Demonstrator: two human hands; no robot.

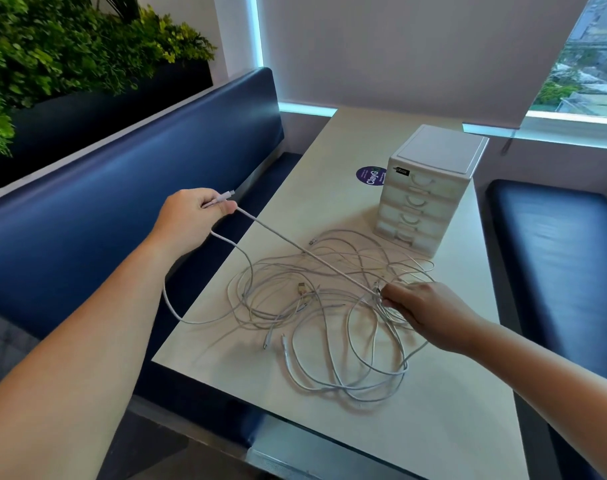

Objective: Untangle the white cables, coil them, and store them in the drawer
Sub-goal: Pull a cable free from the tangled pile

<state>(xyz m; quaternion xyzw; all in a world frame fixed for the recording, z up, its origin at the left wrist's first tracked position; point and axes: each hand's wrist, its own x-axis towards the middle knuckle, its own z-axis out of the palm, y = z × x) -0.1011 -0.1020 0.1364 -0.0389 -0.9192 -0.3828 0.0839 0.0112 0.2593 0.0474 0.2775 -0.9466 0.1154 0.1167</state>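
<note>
Okay, left hand (pixel 191 216) is gripping the plug (pixel 226 195) end of one white cable (pixel 305 251), fingers curled round it, plug tip poking out past the knuckles. The hand is hovering off the left edge of the table (pixel 433 427), above the blue bench (pixel 122 202).

That cable is running taut and straight from the left hand across the surface into the tangle (pixel 329 313). Its slack is hanging in a loop over the table's left edge, then coming back onto the surface.

Right hand (pixel 423 310) is resting on the right side of the tangle, fingertips pinching a few strands right where the taut cable is entering the pile.

The tangle is lying mid-table, spreading from about the middle toward the near edge: many thin white loops crossing each other. Several loose connector ends are showing in it, a wider plug near the middle and two slim tips on the near-left side.

White drawer unit (pixel 430 192) is standing near the far right corner, just beyond the tangle. It has four drawers stacked, fronts facing the cables. I cannot tell whether the bottom one is fully in.

A round purple sticker (pixel 371 175) is lying on the surface, just left of the unit.

A second bench (pixel 554 254) is running along the right edge. Plants (pixel 52 46) are sitting behind the left bench, with a blind (pixel 416 46) and window (pixel 589 64) beyond the far edge.
</note>
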